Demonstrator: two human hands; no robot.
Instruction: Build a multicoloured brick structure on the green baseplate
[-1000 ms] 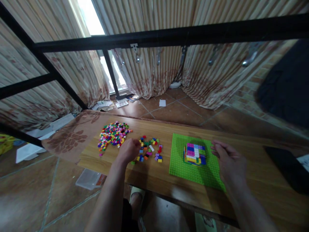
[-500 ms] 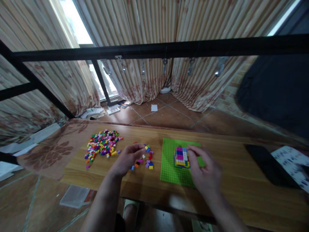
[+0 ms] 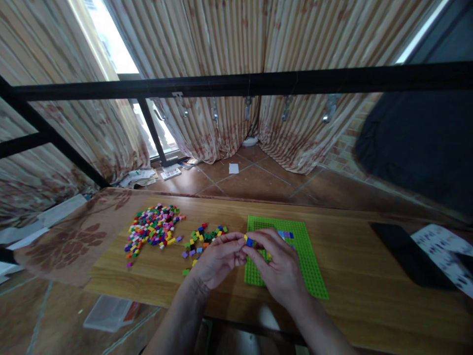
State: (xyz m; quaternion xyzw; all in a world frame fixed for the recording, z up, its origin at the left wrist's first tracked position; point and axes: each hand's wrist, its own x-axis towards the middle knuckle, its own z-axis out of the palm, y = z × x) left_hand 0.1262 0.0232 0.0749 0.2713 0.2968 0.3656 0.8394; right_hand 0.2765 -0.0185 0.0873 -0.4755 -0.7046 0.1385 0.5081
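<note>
My left hand and my right hand meet above the left edge of a green baseplate. Between their fingertips is a small blue-and-yellow toy brick piece, pinched from both sides. Whether it is one brick or two pressed together, I cannot tell. Behind my right hand a stack of coloured bricks on the baseplate is mostly hidden; purple, white and blue tops show. Loose bricks lie on the table beside my left hand, partly covered by it.
A large heap of small mixed bricks spreads over the left of the wooden table. On the right lie a black flat item and a printed sheet. A black metal bar with hanging clips crosses beyond the table.
My right hand has left the brick stack and moved left. My left hand has shifted right with the blue-and-yellow piece, and both hands now hold it. The view has tilted slightly.
</note>
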